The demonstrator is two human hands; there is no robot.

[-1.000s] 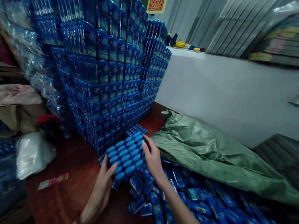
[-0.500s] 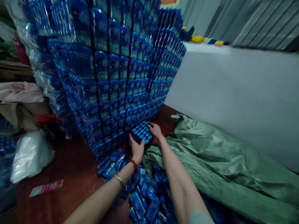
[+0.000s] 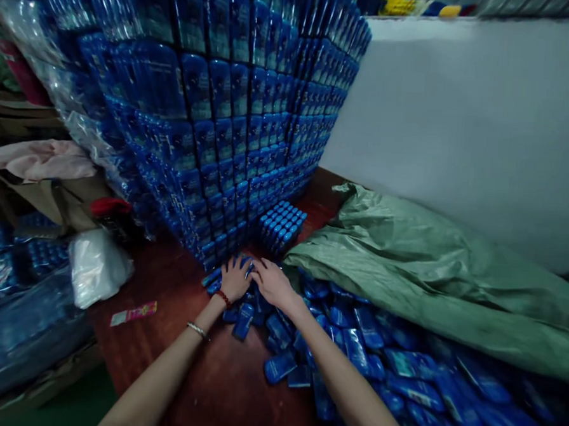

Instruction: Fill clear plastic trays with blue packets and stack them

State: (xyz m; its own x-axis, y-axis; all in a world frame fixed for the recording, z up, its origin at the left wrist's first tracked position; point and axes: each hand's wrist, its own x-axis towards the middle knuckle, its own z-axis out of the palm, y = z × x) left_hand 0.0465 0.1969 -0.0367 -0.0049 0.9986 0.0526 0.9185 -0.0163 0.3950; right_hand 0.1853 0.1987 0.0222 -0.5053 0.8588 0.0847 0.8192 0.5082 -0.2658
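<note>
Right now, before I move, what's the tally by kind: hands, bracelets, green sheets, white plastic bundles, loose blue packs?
Hands: 2 (left hand, right hand)
Bracelets: 2 (red bracelet, silver bracelet)
Green sheet: 1
White plastic bundle: 1
Loose blue packs: overlapping, no exact count possible
Total, without the packs: 6

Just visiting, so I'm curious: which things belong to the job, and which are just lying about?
Likely the job:
left hand
right hand
loose glossy blue packs
small block of upright blue packs
tall blue wall of packs

Seemingly lying about:
flat pink printed strip
translucent whitish plastic bag
crumpled pale-pink cloth
</note>
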